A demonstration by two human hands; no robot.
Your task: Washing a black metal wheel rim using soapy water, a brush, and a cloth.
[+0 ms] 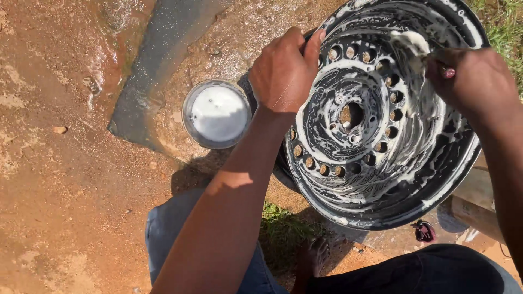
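A black steel wheel rim [381, 179] stands tilted on the ground, covered in white soap foam, with a ring of round holes around its hub. My left hand [284, 71] grips the rim's left edge, thumb hooked over it. My right hand [473, 79] presses a soapy pale cloth or sponge [411, 43] against the rim's upper inner face. A small red-tipped part shows at that hand's fingers.
A round metal bowl [217, 113] of white soapy water sits on wet reddish dirt just left of the rim. A wet dark streak [158, 60] runs up the ground. Grass [504, 27] grows at top right, a wooden plank [476, 201] lies under the rim.
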